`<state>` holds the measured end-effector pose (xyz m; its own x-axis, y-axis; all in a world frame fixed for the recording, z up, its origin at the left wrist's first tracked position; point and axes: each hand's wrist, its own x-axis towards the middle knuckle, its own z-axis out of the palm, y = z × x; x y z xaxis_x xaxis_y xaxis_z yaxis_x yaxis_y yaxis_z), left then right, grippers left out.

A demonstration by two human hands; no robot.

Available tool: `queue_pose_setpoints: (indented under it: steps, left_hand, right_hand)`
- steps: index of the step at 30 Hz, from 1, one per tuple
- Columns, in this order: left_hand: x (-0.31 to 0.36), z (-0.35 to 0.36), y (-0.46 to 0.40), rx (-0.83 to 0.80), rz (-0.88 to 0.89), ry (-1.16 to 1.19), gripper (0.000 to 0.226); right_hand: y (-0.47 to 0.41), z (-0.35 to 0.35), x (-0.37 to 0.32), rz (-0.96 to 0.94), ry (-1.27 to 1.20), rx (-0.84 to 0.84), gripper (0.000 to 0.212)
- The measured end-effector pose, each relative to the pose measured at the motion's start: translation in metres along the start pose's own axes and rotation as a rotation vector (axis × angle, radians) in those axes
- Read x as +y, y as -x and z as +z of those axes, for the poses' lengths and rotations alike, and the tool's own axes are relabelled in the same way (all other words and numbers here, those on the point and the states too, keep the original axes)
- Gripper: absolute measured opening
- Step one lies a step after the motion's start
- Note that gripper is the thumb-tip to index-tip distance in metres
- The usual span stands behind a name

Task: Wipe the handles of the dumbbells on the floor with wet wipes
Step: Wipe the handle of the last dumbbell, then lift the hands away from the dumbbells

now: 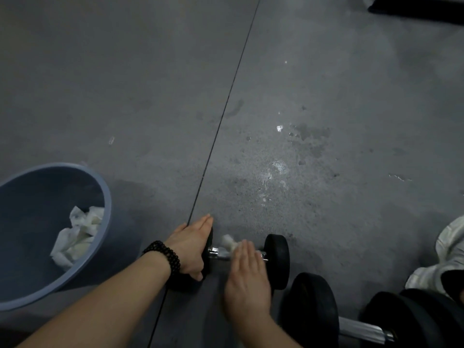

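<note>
A small black dumbbell point(277, 261) with a chrome handle lies on the grey floor near the bottom middle. My left hand point(192, 247), with a dark bead bracelet on the wrist, grips its left weight. My right hand point(247, 277) rests over the handle, pressing a white wet wipe point(229, 241) onto it; part of the wipe sticks out beyond my fingers. A larger black dumbbell point(313, 312) with a chrome handle lies at the bottom right, apart from both hands.
A blue-grey bin point(100, 187) stands at the left, with several crumpled white wipes point(77, 232) inside. Wet patches point(308, 133) mark the floor ahead. A dark seam point(226, 109) crosses the floor. White cloth point(449, 249) lies at the right edge.
</note>
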<state>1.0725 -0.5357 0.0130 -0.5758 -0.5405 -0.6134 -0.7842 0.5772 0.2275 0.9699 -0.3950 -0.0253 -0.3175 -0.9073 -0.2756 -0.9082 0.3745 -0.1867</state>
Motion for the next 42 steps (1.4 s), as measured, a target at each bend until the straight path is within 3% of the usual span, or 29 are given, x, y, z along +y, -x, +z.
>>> queue_pose_setpoints:
  steps: [1,3,5,7,12,14,18,27,34,42]
  left_hand:
    - [-0.001,0.000,-0.001,-0.002,-0.001,0.000,0.142]
    - [-0.001,0.000,-0.002,-0.010,0.000,-0.003,0.142]
    - [0.000,-0.002,-0.003,-0.015,-0.001,-0.007,0.142]
    - [-0.001,-0.001,-0.003,-0.019,-0.004,-0.015,0.142]
    - [0.001,-0.001,0.000,0.003,-0.021,-0.016,0.141]
    - [0.002,-0.005,0.003,0.004,-0.028,-0.034,0.142]
    - [0.000,-0.033,0.018,0.014,-0.070,-0.052,0.137]
    - [0.022,-0.171,0.089,0.248,-0.240,-0.153,0.088]
    - [0.073,-0.253,0.181,0.403,-0.304,-0.154,0.079]
    - [0.126,-0.287,0.224,0.436,-0.275,-0.080,0.078]
  right_hand:
    - [-0.004,0.002,0.010,0.009,0.065,0.071,0.075]
    - [-0.007,-0.005,0.011,0.038,0.147,-0.022,0.078]
    - [-0.006,-0.001,-0.002,0.035,0.007,-0.016,0.076]
    - [-0.004,0.004,-0.011,-0.039,0.031,-0.098,0.079]
    - [-0.009,-0.025,0.022,-0.099,0.254,-0.102,0.061]
    - [-0.007,-0.038,0.030,-0.113,0.293,-0.210,0.065]
    - [-0.017,-0.072,0.024,-0.147,0.209,-0.105,0.074]
    - [-0.031,-0.217,0.032,-0.130,0.111,0.101,0.082]
    - [-0.011,-0.357,0.038,-0.158,0.111,0.217,0.069]
    - [0.022,-0.460,0.052,-0.139,0.097,0.185,0.051]
